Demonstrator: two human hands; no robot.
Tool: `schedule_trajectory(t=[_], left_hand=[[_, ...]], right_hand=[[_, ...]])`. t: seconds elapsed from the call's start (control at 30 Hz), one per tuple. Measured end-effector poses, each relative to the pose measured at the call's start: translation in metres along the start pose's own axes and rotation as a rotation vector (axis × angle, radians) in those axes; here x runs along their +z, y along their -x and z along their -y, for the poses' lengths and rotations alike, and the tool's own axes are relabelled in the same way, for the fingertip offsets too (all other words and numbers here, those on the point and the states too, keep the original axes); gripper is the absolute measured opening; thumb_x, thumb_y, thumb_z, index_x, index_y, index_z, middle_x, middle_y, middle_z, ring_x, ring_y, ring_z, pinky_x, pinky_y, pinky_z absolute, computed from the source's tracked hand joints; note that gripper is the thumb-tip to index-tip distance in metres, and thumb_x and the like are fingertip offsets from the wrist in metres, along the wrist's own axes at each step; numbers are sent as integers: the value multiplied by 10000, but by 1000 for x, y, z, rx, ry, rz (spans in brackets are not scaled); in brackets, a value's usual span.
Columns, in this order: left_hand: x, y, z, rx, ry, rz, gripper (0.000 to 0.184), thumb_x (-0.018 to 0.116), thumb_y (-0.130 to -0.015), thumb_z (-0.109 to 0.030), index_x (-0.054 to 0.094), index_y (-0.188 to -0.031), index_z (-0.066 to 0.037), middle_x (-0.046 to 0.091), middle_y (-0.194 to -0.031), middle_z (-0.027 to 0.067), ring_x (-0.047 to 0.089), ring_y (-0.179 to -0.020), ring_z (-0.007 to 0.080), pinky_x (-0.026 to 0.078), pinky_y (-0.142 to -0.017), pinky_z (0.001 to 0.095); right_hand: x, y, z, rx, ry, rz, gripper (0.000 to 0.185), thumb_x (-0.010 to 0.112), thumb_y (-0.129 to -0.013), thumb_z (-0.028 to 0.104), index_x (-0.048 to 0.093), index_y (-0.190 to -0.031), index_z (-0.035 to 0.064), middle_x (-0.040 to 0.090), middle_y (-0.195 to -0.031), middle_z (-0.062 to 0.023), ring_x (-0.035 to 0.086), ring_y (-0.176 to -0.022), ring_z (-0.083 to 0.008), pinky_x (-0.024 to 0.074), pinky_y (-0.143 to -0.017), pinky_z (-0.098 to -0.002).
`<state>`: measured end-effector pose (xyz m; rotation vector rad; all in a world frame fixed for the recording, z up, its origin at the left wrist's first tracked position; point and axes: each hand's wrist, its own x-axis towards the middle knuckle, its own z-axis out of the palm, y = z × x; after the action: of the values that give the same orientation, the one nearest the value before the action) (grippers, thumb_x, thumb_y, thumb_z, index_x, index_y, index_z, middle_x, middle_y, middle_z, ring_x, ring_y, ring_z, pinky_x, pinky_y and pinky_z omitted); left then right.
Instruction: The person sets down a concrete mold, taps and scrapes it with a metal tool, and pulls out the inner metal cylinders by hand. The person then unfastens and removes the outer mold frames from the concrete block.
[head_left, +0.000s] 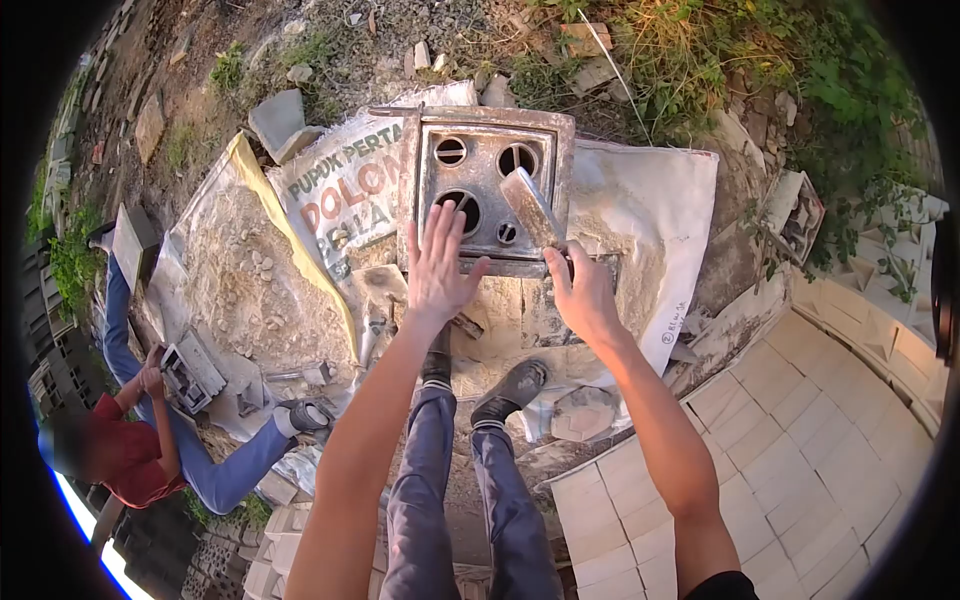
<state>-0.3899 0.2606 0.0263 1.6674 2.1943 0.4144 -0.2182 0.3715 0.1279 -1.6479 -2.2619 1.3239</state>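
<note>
A square metal mould (478,184) with round barred holes of different sizes lies before me, its surface dusted with pale powder. My left hand (440,275) is held over its lower left side, palm down and fingers spread, holding nothing; the fingertips overlap a large hole, and I cannot tell whether they touch. My right hand (584,292) grips a flat, broad-bladed trowel (532,208). Its worn blade slants up and left across the mould's right side, near the upper right hole.
Powder-covered sacks (650,190) spread around the mould, with a heap of pale material (250,260) to the left. A person in a red shirt (135,450) holds a block-like piece (192,368) there. Stacked pale tiles (770,420) stand at right. Loose stones (277,120) lie behind.
</note>
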Motion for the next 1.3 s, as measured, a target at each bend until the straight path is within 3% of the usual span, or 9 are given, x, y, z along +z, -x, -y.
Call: schedule_trajectory(t=[0.03, 0.07, 0.2, 0.43, 0.63, 0.93, 1.13, 1.3], left_hand=[[-4, 4, 9, -75, 18, -29, 757, 613, -865, -411, 304, -1456, -53, 290, -1526, 97, 183, -1450, 262, 71, -1184, 506], [-5, 5, 17, -13, -12, -42, 728, 631, -859, -382, 345, -1436, -41, 382, -1473, 102, 228, -1434, 276, 99, -1174, 522], [-15, -9, 22, 51, 13, -6, 739, 658, -844, -379, 362, -1429, -38, 465, -1407, 137, 255, -1424, 291, 128, -1164, 536], [-9, -9, 32, 77, 146, -18, 814, 677, -811, -461, 355, -1437, -51, 490, -1378, 185, 249, -1428, 286, 135, -1160, 546], [-6, -11, 32, 52, 232, -71, 799, 767, -745, -367, 426, -1393, -49, 529, -1332, 183, 304, -1403, 280, 175, -1148, 551], [-6, -11, 32, 44, 247, -66, 771, 752, -761, -326, 419, -1393, -35, 583, -1243, 120, 307, -1404, 280, 176, -1153, 531], [-5, -10, 33, 38, 267, -70, 784, 737, -771, -325, 392, -1410, -29, 594, -1160, 105, 299, -1407, 276, 165, -1161, 515], [-5, -9, 33, 24, 204, 12, 792, 680, -809, -401, 352, -1434, -44, 542, -1236, 104, 227, -1435, 255, 131, -1174, 498]], right_hand=[[11, 2, 0, -64, 18, -58, 347, 508, -981, 332, 565, -1016, -8, 595, -616, -227, 604, -621, -445, 446, -565, -490], [17, 5, -2, 13, 57, 20, 312, 503, -983, 304, 534, -1003, -6, 590, -619, -240, 604, -620, -449, 443, -543, -516], [43, -6, -8, -71, 192, -60, 249, 496, -982, 267, 509, -981, 19, 599, -631, -236, 605, -612, -442, 454, -504, -516], [53, -21, -17, -129, 290, -95, 234, 481, -985, 265, 507, -977, 33, 617, -647, -230, 617, -611, -431, 467, -496, -515], [49, -35, -4, -89, 395, 0, 241, 484, -984, 277, 501, -982, 37, 610, -619, -228, 613, -589, -431, 468, -493, -518], [39, -68, 1, -303, 473, -38, 288, 552, -940, 394, 584, -958, 108, 613, -592, -182, 625, -584, -403, 493, -502, -479], [22, -92, 20, -234, 665, 143, 367, 512, -944, 456, 581, -936, 96, 606, -599, -191, 636, -652, -406, 508, -567, -489], [24, -82, 23, -171, 668, 157, 360, 520, -942, 449, 594, -968, 98, 617, -624, -198, 639, -678, -412, 506, -595, -495]])
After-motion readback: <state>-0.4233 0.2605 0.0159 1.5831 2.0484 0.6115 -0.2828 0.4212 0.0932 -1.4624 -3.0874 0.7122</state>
